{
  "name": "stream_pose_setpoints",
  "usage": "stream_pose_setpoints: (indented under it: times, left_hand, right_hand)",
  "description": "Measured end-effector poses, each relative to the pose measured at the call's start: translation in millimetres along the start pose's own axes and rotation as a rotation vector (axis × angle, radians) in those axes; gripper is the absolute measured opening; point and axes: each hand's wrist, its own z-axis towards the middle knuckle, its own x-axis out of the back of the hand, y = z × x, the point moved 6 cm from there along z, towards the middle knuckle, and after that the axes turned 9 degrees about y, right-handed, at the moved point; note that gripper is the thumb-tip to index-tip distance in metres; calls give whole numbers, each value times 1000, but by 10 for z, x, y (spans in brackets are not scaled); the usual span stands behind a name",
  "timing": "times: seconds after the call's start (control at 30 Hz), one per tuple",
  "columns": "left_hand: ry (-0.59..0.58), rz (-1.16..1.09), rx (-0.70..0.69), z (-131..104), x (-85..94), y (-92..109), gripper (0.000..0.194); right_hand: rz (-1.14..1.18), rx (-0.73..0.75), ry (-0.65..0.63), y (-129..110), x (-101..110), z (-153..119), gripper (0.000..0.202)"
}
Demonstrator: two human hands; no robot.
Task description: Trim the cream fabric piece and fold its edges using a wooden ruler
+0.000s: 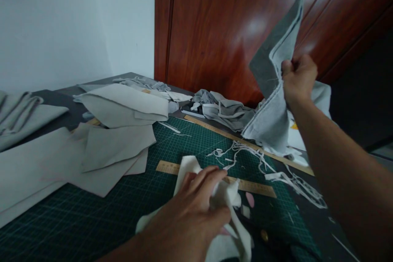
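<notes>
My right hand (299, 75) is raised at the right, its fingers closed on a folded grey fabric piece (276, 59) that hangs in layers above the table. Low in the middle, my left hand (196, 208) grips a crumpled piece of white fabric (229, 200) between thumb and fingers. That cloth lies over part of a wooden ruler (254, 186) on the green cutting mat (184, 141). Beside it are a pink oval piece (250, 199) and a small whitish square (245, 211). A dark tool with a gold-coloured pivot (264, 235), probably scissors, lies in shadow.
Pale fabric panels (119, 145) lie stacked on the left, with folded grey cloth (18, 116) beyond. Crumpled grey scraps (227, 108) and a long wooden ruler (221, 131) run along the back. White fabric strips (260, 157) tangle at the right. A brown wooden panel (215, 24) stands behind.
</notes>
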Motion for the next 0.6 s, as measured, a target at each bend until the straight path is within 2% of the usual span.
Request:
stream_pose_setpoints:
  times: [0.07, 0.1, 0.2, 0.27, 0.33, 0.37, 0.4, 0.43, 0.47, 0.5, 0.6]
  left_hand:
    - [65, 34, 48, -12, 38, 14, 8]
    - [102, 54, 66, -14, 65, 29, 10]
    - [197, 141, 104, -2, 158, 71, 15]
    - [206, 207, 127, 13, 186, 62, 14]
    - [178, 246, 165, 21, 173, 10, 14]
    - [158, 249, 182, 21, 155, -23, 15]
    - [134, 246, 193, 20, 130, -53, 16]
    - [106, 240, 201, 18, 102, -80, 17]
    - [70, 234, 202, 15, 69, -99, 19]
    - [35, 232, 197, 12, 38, -111, 21]
    - [-24, 239, 177, 9, -20, -116, 23]
  right_hand:
    - [64, 70, -105, -248, 94, -100, 9]
    - [108, 121, -200, -408, 98, -249, 6]
    - [256, 290, -536, -943, 44, -1006, 9]
    - [501, 397, -858, -1294, -9, -1616, 15]
    - [665, 445, -1110, -1481, -54, -2029, 21]
    - [695, 426, -1258, -1483, -107, -2147, 19]
    - [666, 357, -1349, -1403, -189, -2165, 15]
    - [550, 239, -1372, -1228, -304, -2089, 13]
    - [342, 74, -1290, -950, -429, -1915, 17]
    - [210, -13, -1172, -685, -509, -1702, 23]
    - [-106, -187, -875, 136, -644, -1161, 31]
